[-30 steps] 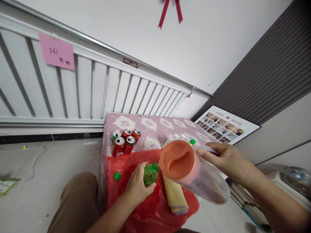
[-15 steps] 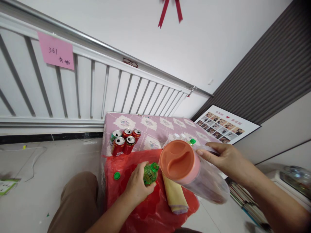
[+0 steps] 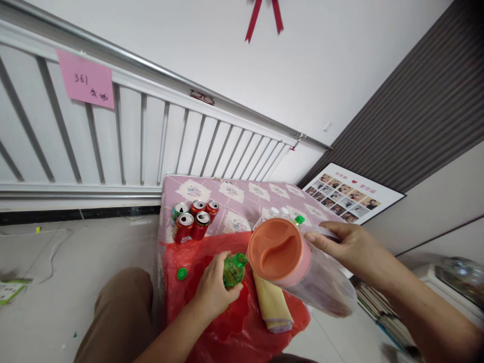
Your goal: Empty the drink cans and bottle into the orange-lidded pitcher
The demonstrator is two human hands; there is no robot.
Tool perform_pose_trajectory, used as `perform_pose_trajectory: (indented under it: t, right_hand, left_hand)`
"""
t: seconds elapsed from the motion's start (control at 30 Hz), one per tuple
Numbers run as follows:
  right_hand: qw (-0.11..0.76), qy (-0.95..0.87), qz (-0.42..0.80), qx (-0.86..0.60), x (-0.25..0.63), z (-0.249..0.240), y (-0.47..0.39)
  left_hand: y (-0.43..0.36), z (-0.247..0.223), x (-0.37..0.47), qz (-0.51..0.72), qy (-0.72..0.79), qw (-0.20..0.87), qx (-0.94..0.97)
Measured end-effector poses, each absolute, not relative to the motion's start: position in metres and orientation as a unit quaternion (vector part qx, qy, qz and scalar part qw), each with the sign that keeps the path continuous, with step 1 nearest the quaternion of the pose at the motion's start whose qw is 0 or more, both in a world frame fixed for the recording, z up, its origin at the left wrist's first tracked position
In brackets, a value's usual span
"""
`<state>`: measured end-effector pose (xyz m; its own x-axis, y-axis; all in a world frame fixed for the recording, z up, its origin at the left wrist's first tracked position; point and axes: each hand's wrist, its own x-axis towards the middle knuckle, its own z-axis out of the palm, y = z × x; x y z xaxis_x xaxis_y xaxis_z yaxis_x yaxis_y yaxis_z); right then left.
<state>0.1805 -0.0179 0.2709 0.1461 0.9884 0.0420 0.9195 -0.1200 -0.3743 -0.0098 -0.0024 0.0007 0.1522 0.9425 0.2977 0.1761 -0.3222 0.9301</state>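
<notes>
My left hand (image 3: 217, 285) is wrapped round a green plastic bottle (image 3: 234, 269), whose uncapped mouth faces up. In my right hand (image 3: 344, 247) is the handle of a clear pitcher (image 3: 325, 292) with an orange lid (image 3: 276, 247). The pitcher is tipped towards the bottle, its lid edge right beside the bottle mouth. Whether liquid runs between them I cannot tell. A green cap (image 3: 182, 273) lies to the left on the red plastic sheet (image 3: 181, 307). Under the pitcher rests a folded yellow cloth (image 3: 274, 307).
Several opened drink cans (image 3: 184, 227) stand at the table's left side on the purple patterned tablecloth (image 3: 227, 196). Behind the pitcher are bottles, one with a green cap (image 3: 299, 220). A white radiator (image 3: 212, 141) borders the back; a photo board (image 3: 351, 196) leans at the right.
Almost nothing differs. Both hands keep the bottle and the tilted pitcher in nearly the same place.
</notes>
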Motion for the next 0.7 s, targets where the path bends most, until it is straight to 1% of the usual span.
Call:
perform_pose_trajectory:
  t: [0.27,0.57,0.7]
  right_hand:
    - [0.16,-0.652,0.092,-0.735,0.181,0.2699,-0.0174]
    - [0.158,-0.645,0.111,-0.74,0.1776,0.2718,-0.019]
    - [0.145,-0.644,0.098,-0.745,0.1809,0.271,-0.0182]
  left_hand:
    - [-0.0025,0.0015,-0.0099,0.488,0.433,0.392,0.649]
    - [-0.0023,0.0007,-0.0098,0.483,0.43,0.389,0.656]
    - [-0.0027,0.0013,-0.0098,0.482,0.432,0.39,0.655]
